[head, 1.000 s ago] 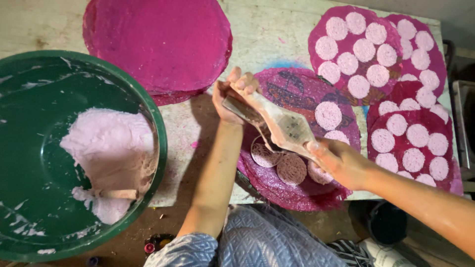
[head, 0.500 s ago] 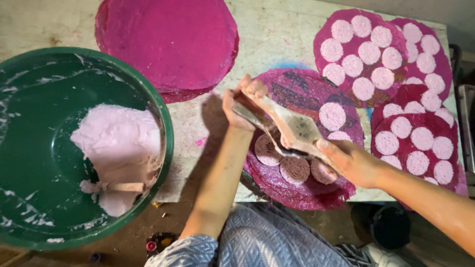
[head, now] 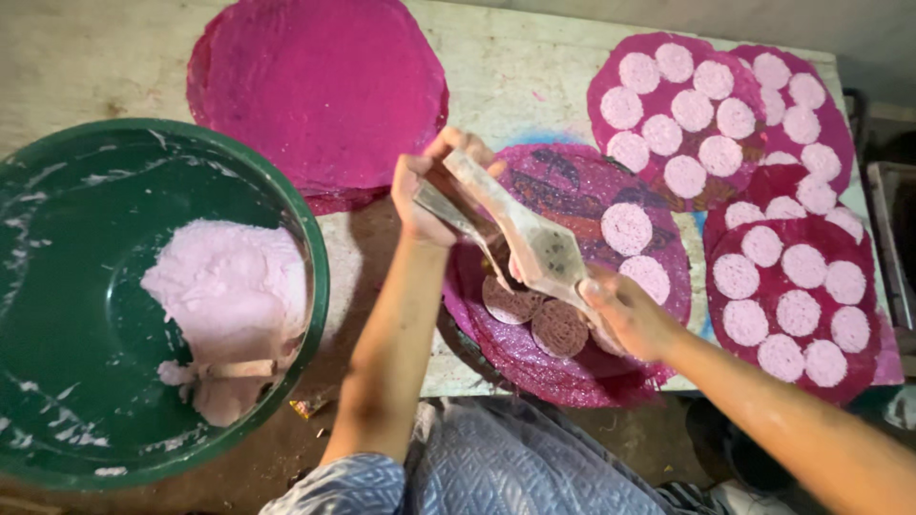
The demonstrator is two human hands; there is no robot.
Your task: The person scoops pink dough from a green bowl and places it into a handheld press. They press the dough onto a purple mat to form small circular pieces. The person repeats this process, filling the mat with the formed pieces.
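Both my hands grip a long hinged wooden press mould point(head: 523, 232), caked with pale paste, held slantwise over a magenta round sheet point(head: 572, 377). My left hand point(head: 426, 195) squeezes its two handles at the upper end. My right hand point(head: 625, 315) holds the lower end, close above the sheet. Two pale pink discs point(head: 626, 229) and two darker discs point(head: 558, 327) lie on that sheet. A big green basin point(head: 57, 200) at the left holds a lump of pink dough point(head: 224, 286) with a small wooden stick in it.
A large bare magenta sheet point(head: 320, 86) lies at the back. At the right, overlapping magenta sheets point(head: 794, 238) carry several pink discs. The pale tabletop point(head: 506, 67) ends near my lap, with dark floor below.
The mould and both hands have stayed over the near sheet, shifting only slightly. The discs under the mould look darker now.
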